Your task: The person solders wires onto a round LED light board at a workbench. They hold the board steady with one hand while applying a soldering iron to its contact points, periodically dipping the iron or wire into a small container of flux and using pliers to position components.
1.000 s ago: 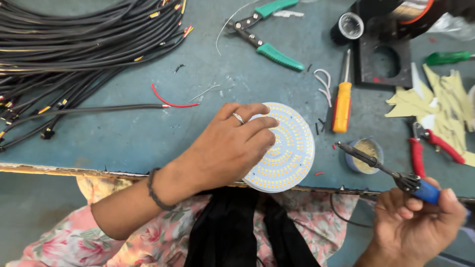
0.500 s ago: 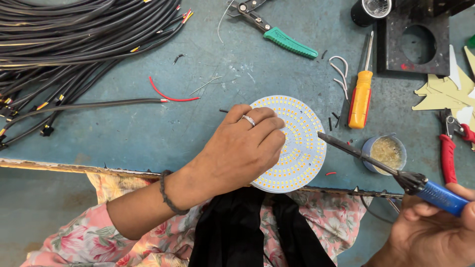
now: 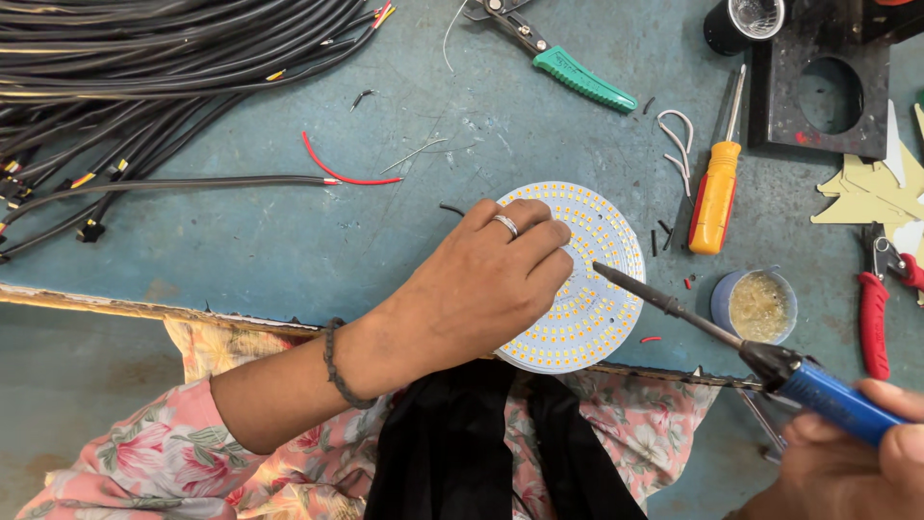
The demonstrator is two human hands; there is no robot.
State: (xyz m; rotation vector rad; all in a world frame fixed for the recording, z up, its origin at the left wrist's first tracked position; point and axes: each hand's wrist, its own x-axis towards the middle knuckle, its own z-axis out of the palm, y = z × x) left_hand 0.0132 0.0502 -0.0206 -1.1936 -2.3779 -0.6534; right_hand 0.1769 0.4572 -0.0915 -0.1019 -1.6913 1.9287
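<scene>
Our left hand [image 3: 481,289] presses flat on a round white LED board [image 3: 587,289] dotted with yellow chips; our right hand [image 3: 847,462] grips a blue-handled soldering iron [image 3: 731,342] above the scuffed blue counter [image 3: 241,241].

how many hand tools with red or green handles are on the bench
2: green-handled pliers at top centre, and red-handled pliers at the right edge beside the flux tin. More may lie out of frame.

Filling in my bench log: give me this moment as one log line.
left hand: pressing round LED board flat | right hand: holding blue-handled soldering iron | tip: over board | nearby: flux tin
</scene>
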